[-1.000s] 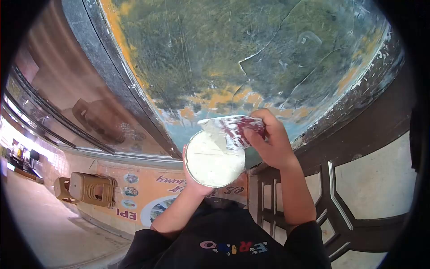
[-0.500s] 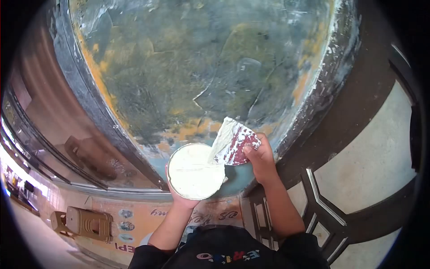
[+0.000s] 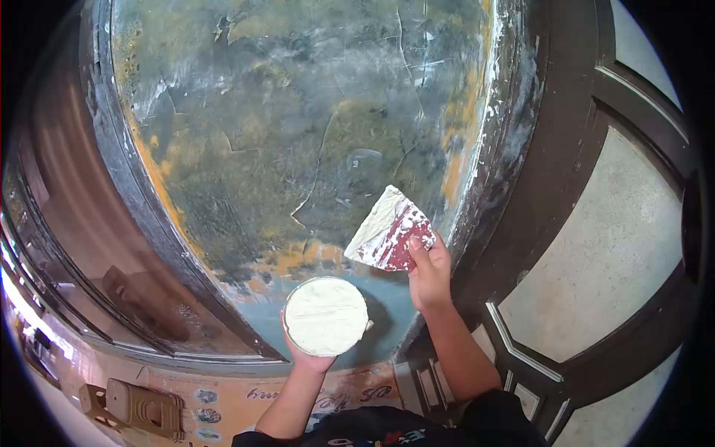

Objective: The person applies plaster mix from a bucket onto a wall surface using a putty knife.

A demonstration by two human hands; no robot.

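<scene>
The thumb of the right hand presses on the face of a dark red triangular scraper, and its fingers are clamped on it around the lower right corner. White paste coats the scraper's left edge thickly and lies in streaks and spots across the rest. The left hand cups a round container from beneath and from the left; its fingers are mostly hidden, so I cannot tell how they are spread. White filler fills the container's round opening, and a small lump clings to its right side. The scraper is apart from the container, up and to the right, in front of a patchy wall of green-grey, orange and pale blue. Brown panelling stands right, a glossy brown surface left, and stacked brown seats lower left.
</scene>
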